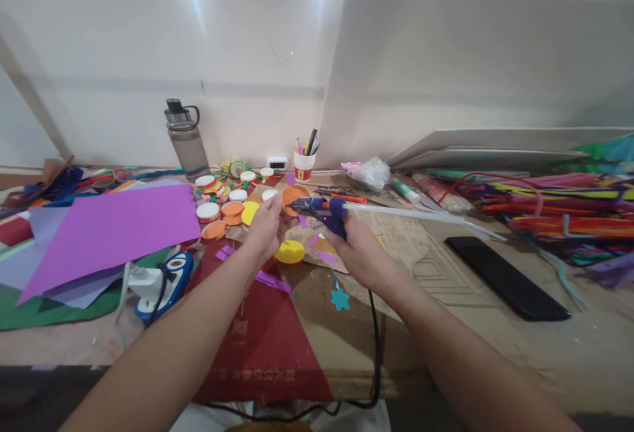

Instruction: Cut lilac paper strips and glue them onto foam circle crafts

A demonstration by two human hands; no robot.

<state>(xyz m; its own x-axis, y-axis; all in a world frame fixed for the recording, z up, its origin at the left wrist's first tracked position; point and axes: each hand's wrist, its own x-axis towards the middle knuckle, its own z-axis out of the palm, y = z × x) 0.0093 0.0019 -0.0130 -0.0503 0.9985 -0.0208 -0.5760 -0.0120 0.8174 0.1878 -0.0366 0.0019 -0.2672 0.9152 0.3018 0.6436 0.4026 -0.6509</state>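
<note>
My right hand [360, 247] is wrapped round the grip of a dark blue hot glue gun [337, 215], which lies level and points left. A long clear glue stick [406, 210] juts from its back end. In my left hand [269, 227] is an orange paper disc [296, 195], pinched at its edge; the gun's nozzle is right by it, and I cannot tell whether they touch. Below my hands lie a yellow disc [290, 252] and a teal paper flower [340, 299]. Several white, orange and yellow discs [214, 230] cluster left of my left hand.
Purple paper [123, 227] and a blue power strip [171, 287] lie left. A water bottle [187, 141] and a pen cup [304, 166] stand at the back. Rightward are a black phone [508, 278] and pipe cleaners [574, 220]. A black cord [375, 346] hangs over the front edge.
</note>
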